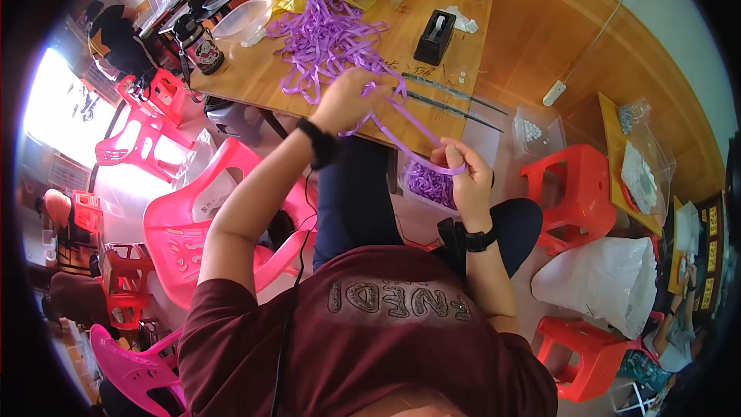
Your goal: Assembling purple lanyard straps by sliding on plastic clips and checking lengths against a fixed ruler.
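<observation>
Left hand (349, 100) is pinching a purple ribbon strip (401, 135) at the wooden table (432, 38) edge. Right hand (467, 177), below the table, is gripping its other end, pulling it taut. A loose ribbon heap (324, 31) is lying on the table; a clear bin (428, 184) under the table is holding finished pieces, so most seems undone.

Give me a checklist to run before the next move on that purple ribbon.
1. Left hand grips the ribbon: ok.
2. Right hand pinches the ribbon's lower end: ok.
3. Ribbon taut between hands: ok.
4. Held strand free of the ribbon pile: not ok, it runs into the tangle.
5. Tape dispenser upright on the table: ok.
6. Bin of ribbon pieces below the right hand: ok.
</observation>
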`<state>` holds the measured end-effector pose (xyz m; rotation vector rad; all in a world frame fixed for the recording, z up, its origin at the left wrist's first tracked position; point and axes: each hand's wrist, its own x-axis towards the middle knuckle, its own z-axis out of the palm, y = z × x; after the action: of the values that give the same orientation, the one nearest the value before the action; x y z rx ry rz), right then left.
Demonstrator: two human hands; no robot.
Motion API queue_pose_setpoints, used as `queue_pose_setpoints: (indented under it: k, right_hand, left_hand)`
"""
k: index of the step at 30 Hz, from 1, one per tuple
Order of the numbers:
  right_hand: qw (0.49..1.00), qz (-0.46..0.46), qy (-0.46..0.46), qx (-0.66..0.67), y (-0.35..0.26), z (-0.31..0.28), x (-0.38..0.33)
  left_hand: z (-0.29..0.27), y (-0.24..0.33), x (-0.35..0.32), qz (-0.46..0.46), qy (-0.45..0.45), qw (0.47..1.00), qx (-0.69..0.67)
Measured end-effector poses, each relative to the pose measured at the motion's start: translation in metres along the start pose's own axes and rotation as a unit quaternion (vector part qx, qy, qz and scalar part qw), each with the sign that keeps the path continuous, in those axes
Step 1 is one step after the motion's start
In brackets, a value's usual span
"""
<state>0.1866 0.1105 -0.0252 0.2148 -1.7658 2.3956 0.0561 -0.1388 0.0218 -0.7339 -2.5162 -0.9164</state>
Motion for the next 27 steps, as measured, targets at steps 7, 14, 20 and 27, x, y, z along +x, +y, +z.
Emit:
queue_pose_setpoints:
  k: [7,14,20,27]
  right_hand:
    - [0.939,-0.188,-0.13,-0.259,-0.016,-0.007,-0.03]
    - [0.935,-0.274,-0.083,-0.21,-0.035,-0.039,-0.061]
    - [0.924,-0.309,-0.055,-0.219,-0.049,-0.036,-0.057]
    - [0.926,-0.268,0.0,-0.266,-0.042,-0.03,-0.051]
  left_hand:
    - [0.032,-0.118,0.073,-0.112,-0.064,0.983,0.132]
    - [-0.025,-0.127,0.115,-0.181,0.116,0.977,-0.014]
    - [-0.065,-0.148,0.099,-0.235,0.0,0.971,0.037]
    - [-0.032,-0.092,0.042,0.085,-0.131,0.985,0.071]
